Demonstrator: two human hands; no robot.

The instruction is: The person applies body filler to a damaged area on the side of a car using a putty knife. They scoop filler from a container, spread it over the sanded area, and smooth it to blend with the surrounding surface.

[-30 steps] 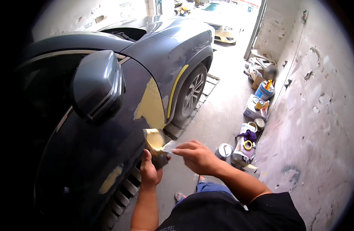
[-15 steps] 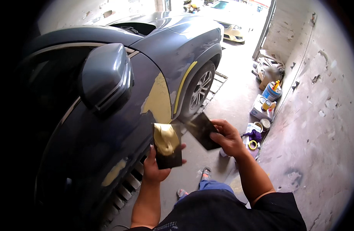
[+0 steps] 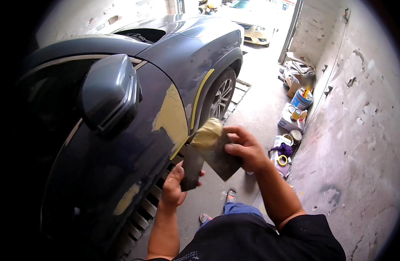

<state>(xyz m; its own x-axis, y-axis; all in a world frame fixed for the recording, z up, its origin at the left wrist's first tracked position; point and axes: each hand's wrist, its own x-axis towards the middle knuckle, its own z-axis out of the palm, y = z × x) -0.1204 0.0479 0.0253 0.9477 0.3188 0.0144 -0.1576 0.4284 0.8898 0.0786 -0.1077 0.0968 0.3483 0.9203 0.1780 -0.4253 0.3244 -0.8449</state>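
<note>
My left hand [image 3: 172, 188] grips a dark, flat putty plate [image 3: 191, 172], held upright in front of me. In my right hand [image 3: 248, 150] is a dark, square spreader [image 3: 223, 160], pinched between thumb and fingers. A thick lump of yellow body filler [image 3: 208, 133] sits along the spreader's far end, where it meets or overlaps the plate's top. Beyond my hands, a dark grey-blue car [image 3: 126, 169] carries a large yellow filler patch [image 3: 172, 114] on its door. Another streak of filler [image 3: 202, 95] follows the wheel arch, and a smaller patch [image 3: 127, 199] lies low on the door.
The side mirror [image 3: 108, 93] juts out at left, and the front wheel [image 3: 221, 96] stands beyond my hands. Along the pale, chipped wall [image 3: 361, 152] at right are a blue bucket [image 3: 301, 99], tins [image 3: 296, 137], a purple cloth [image 3: 283, 149] and a yellow tape roll [image 3: 282, 160].
My right hand has brought the spreader leftward against the plate. The filler, previously spread over the plate, now sits on the spreader's end. The view has shifted slightly.
</note>
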